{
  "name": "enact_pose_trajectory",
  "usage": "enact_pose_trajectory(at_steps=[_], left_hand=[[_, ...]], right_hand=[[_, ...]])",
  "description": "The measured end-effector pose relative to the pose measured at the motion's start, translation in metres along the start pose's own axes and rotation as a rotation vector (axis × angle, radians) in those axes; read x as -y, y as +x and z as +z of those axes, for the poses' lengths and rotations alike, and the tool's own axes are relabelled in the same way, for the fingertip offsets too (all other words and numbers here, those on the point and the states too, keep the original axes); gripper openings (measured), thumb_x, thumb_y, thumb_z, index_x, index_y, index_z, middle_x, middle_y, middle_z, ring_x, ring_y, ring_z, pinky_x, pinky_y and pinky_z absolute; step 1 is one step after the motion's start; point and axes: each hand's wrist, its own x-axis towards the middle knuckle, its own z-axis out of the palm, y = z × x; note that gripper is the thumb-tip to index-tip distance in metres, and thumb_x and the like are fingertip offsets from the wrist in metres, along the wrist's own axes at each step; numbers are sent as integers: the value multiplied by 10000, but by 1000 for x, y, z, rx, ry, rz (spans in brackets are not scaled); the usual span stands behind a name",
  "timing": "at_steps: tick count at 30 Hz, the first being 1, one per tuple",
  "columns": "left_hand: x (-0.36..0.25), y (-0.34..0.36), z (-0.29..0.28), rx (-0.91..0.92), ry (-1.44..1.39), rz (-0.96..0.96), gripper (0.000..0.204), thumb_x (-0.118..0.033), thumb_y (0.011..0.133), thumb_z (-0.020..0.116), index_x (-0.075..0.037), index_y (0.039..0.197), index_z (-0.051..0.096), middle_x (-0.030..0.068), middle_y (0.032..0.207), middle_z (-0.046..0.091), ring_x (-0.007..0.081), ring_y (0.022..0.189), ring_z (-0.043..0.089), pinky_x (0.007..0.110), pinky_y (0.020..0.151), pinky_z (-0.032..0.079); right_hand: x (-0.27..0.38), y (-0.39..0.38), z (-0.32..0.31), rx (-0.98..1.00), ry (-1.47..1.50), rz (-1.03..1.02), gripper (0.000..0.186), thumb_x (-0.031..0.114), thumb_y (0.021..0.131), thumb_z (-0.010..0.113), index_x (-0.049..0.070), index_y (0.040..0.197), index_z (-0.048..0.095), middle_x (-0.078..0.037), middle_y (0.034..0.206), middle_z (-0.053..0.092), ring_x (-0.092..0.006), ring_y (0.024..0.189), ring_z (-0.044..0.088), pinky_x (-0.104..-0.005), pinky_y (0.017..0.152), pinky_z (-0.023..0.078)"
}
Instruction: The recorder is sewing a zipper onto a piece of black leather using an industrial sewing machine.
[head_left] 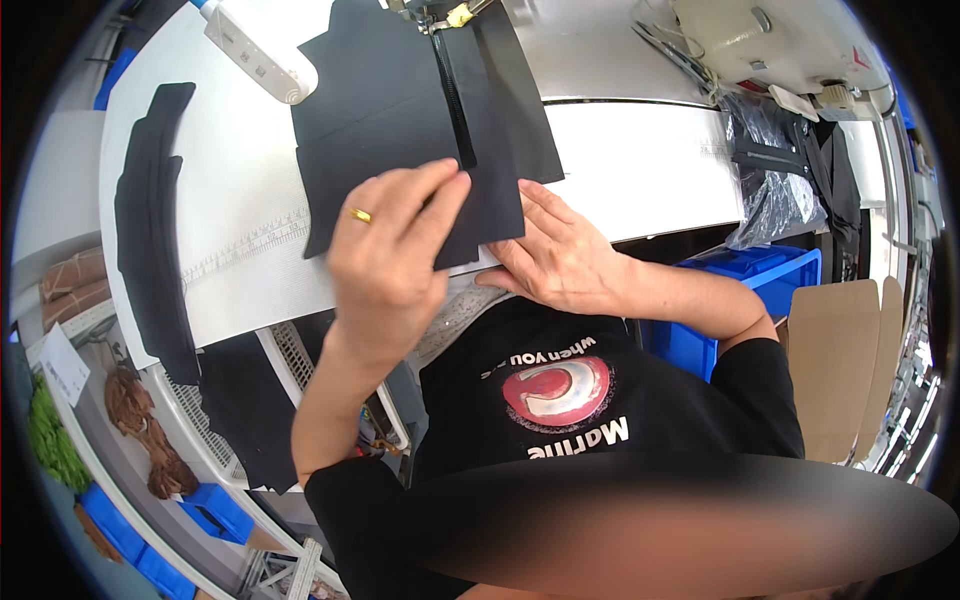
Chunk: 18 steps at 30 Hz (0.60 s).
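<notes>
Plainly, the fabric (365, 130) is black — 1 zipper (452, 95).

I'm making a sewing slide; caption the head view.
Left hand by the end of a black zipper, right hand at the edge of black fabric, at a sewing machine.

Blue bin (688, 348), brown cardboard (833, 370) beside it, green bundle (54, 437) far left

Both hands (395, 230) touch black fabric (370, 110) bearing a zipper (453, 95).
</notes>
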Motion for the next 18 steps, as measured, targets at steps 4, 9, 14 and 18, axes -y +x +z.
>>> enact_pose_trajectory(at_steps=[4, 9, 14, 18], left_hand=[[-1, -26, 31, 27, 85, -45, 461, 0, 621, 662, -18, 1082, 659, 66, 1134, 626, 224, 979, 604, 467, 933, 428], [-4, -25, 29, 63, 56, -101, 500, 18, 608, 666, -45, 1104, 661, 40, 1133, 620, 218, 980, 611, 479, 977, 395], [-1, -23, 29, 77, 53, -86, 483, -48, 604, 730, -43, 1083, 667, 25, 1048, 586, 207, 908, 609, 502, 1009, 355], [-1, -21, 30, 61, 74, -62, 500, -57, 575, 750, -50, 1070, 674, 18, 1011, 574, 192, 863, 605, 536, 1018, 323]], right_hand=[[-1, -12, 5, -35, 53, 26, 321, 320, 804, 703, 32, 931, 640, -165, 1012, 642, -324, 1055, 597, -450, 942, 447], [-3, -10, 2, -124, 97, 30, 321, 282, 698, 807, 61, 868, 649, -86, 936, 650, -281, 996, 615, -470, 892, 461], [-3, -11, 4, -136, 97, 48, 314, 312, 763, 747, 60, 936, 673, -67, 878, 650, -251, 998, 595, -493, 898, 436], [-4, -13, 5, -129, 93, 41, 332, 317, 757, 750, 54, 949, 684, -53, 796, 641, -245, 924, 605, -481, 889, 445]])
